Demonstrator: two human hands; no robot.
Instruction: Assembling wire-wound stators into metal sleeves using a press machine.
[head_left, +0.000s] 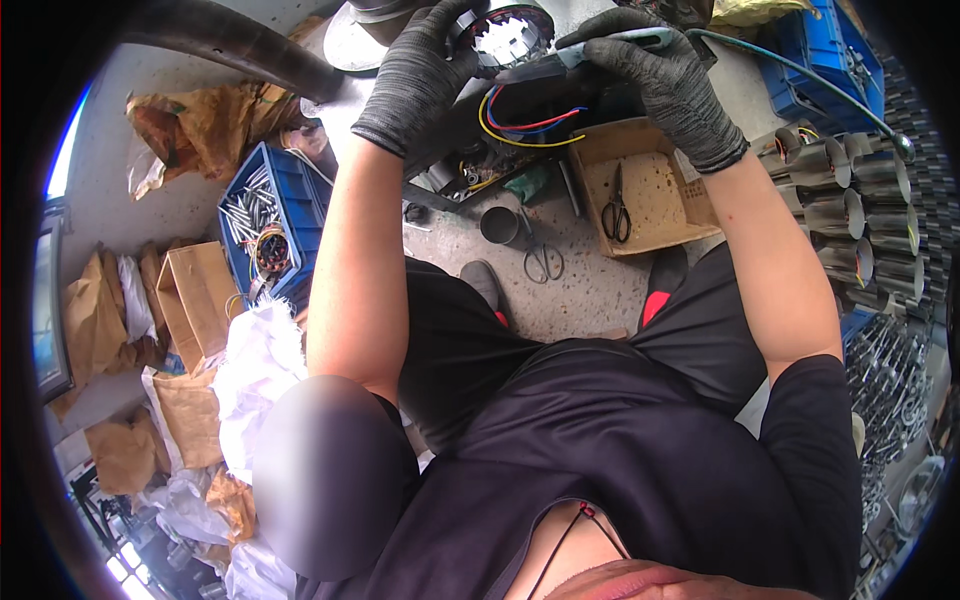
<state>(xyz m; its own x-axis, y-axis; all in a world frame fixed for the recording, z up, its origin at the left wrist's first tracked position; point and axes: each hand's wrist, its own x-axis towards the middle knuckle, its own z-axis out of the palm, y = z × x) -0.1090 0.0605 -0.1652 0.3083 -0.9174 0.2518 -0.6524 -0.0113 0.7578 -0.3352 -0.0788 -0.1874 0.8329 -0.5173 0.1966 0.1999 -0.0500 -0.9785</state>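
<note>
Stator ring (510, 40), round, white-toothed. Left hand (422, 75): ribbed grey knit glove, fingers curled at its rim. Right hand (662, 75): gloved alike, fingers wrapped around a smooth pale-blue tool (571, 55).

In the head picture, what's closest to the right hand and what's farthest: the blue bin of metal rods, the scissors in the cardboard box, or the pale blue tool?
1. Pale blue tool: held in the right hand.
2. Black scissors: below that hand, in the cardboard box.
3. Blue bin of metal rods: far over on the left.
</note>
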